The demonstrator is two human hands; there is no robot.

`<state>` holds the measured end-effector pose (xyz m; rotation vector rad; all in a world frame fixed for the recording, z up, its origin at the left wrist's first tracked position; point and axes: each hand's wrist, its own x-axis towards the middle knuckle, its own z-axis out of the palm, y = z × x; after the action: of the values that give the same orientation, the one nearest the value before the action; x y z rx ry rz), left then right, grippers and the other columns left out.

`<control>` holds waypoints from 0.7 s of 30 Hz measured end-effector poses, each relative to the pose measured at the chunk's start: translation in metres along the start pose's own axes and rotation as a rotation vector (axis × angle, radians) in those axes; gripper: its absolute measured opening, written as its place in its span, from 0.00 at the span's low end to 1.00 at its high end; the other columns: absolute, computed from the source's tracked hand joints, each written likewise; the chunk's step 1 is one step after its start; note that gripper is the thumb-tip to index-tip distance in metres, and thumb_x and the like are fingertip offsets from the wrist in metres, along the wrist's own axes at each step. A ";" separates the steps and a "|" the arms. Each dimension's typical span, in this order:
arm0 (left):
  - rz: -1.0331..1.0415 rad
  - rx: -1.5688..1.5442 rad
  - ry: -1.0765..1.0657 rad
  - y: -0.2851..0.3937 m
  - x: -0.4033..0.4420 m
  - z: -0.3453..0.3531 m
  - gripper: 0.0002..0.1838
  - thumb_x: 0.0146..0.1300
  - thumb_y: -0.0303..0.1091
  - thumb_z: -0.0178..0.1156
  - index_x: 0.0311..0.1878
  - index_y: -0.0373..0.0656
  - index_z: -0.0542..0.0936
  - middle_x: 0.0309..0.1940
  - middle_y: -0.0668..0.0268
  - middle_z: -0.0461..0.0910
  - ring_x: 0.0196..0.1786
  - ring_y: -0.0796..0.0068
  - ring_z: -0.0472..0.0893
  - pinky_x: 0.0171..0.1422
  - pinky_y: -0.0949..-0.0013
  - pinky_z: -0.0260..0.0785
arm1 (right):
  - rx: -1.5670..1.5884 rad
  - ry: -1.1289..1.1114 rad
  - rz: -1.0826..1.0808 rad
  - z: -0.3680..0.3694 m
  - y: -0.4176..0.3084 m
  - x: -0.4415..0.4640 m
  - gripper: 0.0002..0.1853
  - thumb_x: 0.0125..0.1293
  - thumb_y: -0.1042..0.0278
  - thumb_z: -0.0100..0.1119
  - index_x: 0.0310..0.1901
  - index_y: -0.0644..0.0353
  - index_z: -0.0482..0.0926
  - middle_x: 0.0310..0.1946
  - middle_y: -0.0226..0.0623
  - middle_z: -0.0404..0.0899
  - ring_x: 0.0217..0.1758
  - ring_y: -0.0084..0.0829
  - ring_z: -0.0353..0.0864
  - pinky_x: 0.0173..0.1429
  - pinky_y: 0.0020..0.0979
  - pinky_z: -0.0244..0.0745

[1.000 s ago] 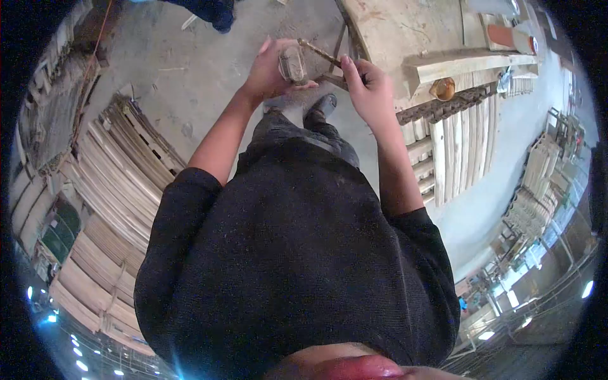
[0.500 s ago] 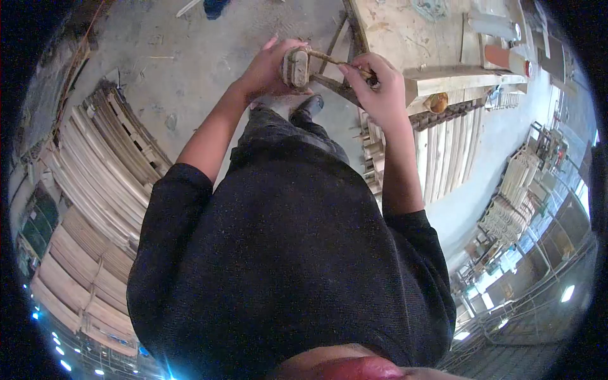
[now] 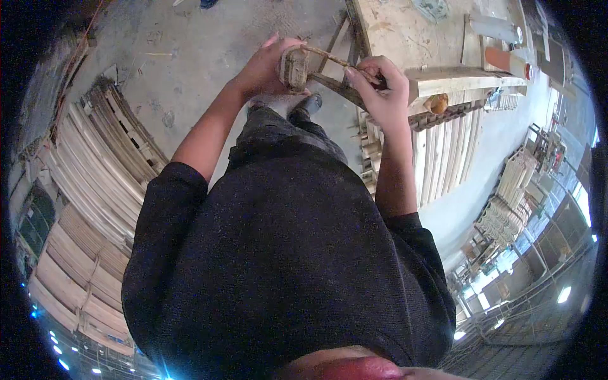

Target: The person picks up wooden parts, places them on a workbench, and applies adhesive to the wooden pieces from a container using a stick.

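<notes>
My left hand (image 3: pixel 269 62) is wrapped round a small, dirty, beige-brown container-like object (image 3: pixel 295 69) with a rounded oblong face. Its far side is hidden by my fingers. Between the thumb and fingers of my right hand (image 3: pixel 385 88) is a thin brown stick (image 3: pixel 330 58), smeared along its length. The stick's left end lies at the top edge of the container-like object; whether it touches cannot be made out. Both hands are held out over the floor, near the corner of a wooden workbench.
The wooden workbench (image 3: pixel 405 38) stands at the upper right, bearing a clear bottle (image 3: pixel 494 28) and an orange tube (image 3: pixel 506 62). Pale wooden pieces (image 3: pixel 446 152) are stacked below it. Long curved wooden strips (image 3: pixel 95 171) lie at left. My shoes (image 3: pixel 308 106) are beneath my hands.
My right hand has shifted slightly, and more of the stick shows, now slanting down to the right. My left hand and the container-like object have drifted a little to the left.
</notes>
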<state>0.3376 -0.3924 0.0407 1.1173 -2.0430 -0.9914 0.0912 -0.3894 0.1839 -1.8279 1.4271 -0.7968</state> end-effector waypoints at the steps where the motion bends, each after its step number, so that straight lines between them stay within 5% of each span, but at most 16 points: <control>1: 0.009 -0.005 0.009 0.001 0.000 -0.001 0.53 0.37 0.57 0.83 0.67 0.51 0.67 0.62 0.63 0.77 0.67 0.58 0.76 0.82 0.42 0.47 | -0.013 0.003 -0.021 0.002 0.000 0.001 0.11 0.59 0.73 0.75 0.36 0.65 0.80 0.26 0.29 0.76 0.28 0.17 0.69 0.35 0.22 0.68; 5: 0.006 -0.083 0.019 0.002 -0.002 -0.001 0.48 0.38 0.52 0.84 0.64 0.54 0.72 0.63 0.66 0.78 0.70 0.58 0.74 0.82 0.42 0.47 | -0.035 -0.001 -0.062 0.007 0.000 0.001 0.10 0.59 0.74 0.75 0.36 0.65 0.80 0.27 0.28 0.77 0.29 0.15 0.69 0.35 0.21 0.67; 17: 0.026 -0.029 0.048 0.004 -0.005 0.001 0.53 0.36 0.55 0.84 0.66 0.49 0.68 0.61 0.61 0.78 0.66 0.54 0.76 0.81 0.41 0.49 | 0.317 0.067 0.229 -0.002 -0.004 -0.025 0.10 0.60 0.73 0.74 0.34 0.61 0.79 0.25 0.23 0.74 0.29 0.14 0.68 0.33 0.20 0.63; 21: -0.033 -0.091 0.130 0.009 -0.004 0.000 0.53 0.35 0.55 0.85 0.65 0.48 0.69 0.58 0.60 0.79 0.62 0.52 0.78 0.76 0.46 0.59 | 0.520 0.060 0.289 0.001 -0.011 -0.041 0.10 0.61 0.74 0.73 0.34 0.61 0.78 0.27 0.24 0.74 0.31 0.15 0.69 0.35 0.21 0.64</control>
<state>0.3357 -0.3857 0.0477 1.1405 -1.8640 -0.9916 0.0895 -0.3471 0.1899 -1.1862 1.3250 -0.9671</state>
